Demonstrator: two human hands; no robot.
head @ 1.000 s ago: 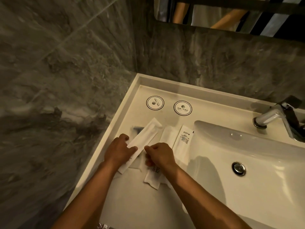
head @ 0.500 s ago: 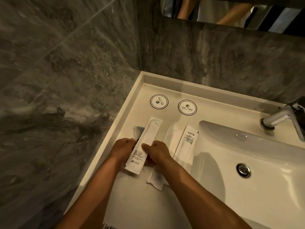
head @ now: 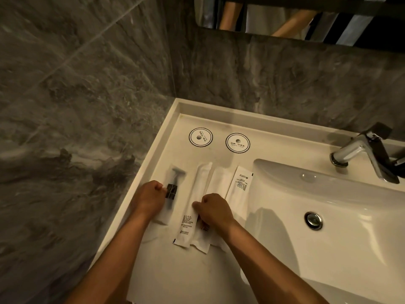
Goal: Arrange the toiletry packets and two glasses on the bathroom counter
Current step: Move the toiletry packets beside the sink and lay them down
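Observation:
Several white toiletry packets lie side by side on the white counter (head: 175,270), left of the basin. My left hand (head: 150,199) pinches the clear razor packet (head: 173,187) at the far left. My right hand (head: 213,210) pinches the long white packet (head: 195,194) beside it and covers the lower part of a third packet (head: 219,181). A fourth, printed packet (head: 240,185) lies at the basin's edge, untouched. Two round paper coasters (head: 200,137) (head: 237,143) sit at the back. No glasses are in view.
A sink basin (head: 328,216) with a drain (head: 313,220) takes up the right side, with a chrome tap (head: 361,154) at the back right. Grey marble walls close the counter on the left and behind. A mirror (head: 285,16) hangs above.
The long white packet has been turned from a slant to lie straight beside the others. My left hand has moved left onto the razor packet, which now lies uncovered.

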